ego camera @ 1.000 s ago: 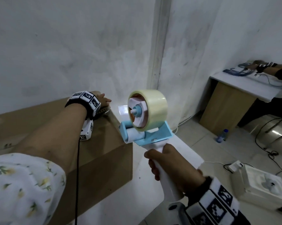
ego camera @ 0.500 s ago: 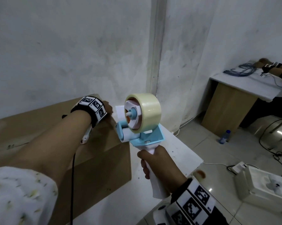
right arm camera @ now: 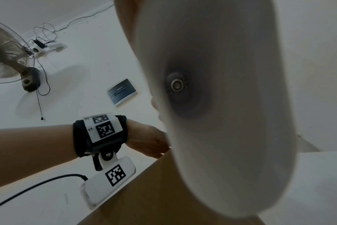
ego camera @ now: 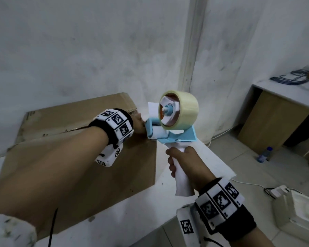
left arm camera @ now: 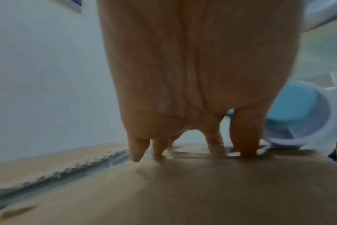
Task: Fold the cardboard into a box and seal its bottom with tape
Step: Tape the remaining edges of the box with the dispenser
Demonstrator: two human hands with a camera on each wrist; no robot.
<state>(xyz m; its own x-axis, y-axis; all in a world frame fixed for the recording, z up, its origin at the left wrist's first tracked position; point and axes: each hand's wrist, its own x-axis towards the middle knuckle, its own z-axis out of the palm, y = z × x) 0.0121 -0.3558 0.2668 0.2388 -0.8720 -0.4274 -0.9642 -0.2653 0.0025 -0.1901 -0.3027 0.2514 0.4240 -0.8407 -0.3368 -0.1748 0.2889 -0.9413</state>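
Observation:
A brown cardboard box (ego camera: 114,175) stands on the white table, its top flaps folded shut with a seam between them. My left hand (ego camera: 138,123) lies at the right end of the box top; in the left wrist view its fingers (left arm camera: 242,137) point down and press on the cardboard (left arm camera: 202,190). My right hand (ego camera: 184,164) grips the white handle (right arm camera: 221,106) of a blue tape dispenser (ego camera: 169,132) carrying a clear tape roll (ego camera: 184,107). The dispenser's front roller (left arm camera: 294,112) sits right beside the left hand at the box's edge. Whether tape touches the cardboard is hidden.
The white table (ego camera: 212,161) ends just right of the dispenser. Beyond it are a desk (ego camera: 283,93) with blue cables (ego camera: 290,78), a water bottle (ego camera: 265,155) on the floor and a white appliance (ego camera: 301,216). A fan (right arm camera: 6,57) stands nearby. A wall is close behind the box.
My right hand has brought the dispenser left and down until its front sits against my left hand at the box's right end. The left hand stays on the box top.

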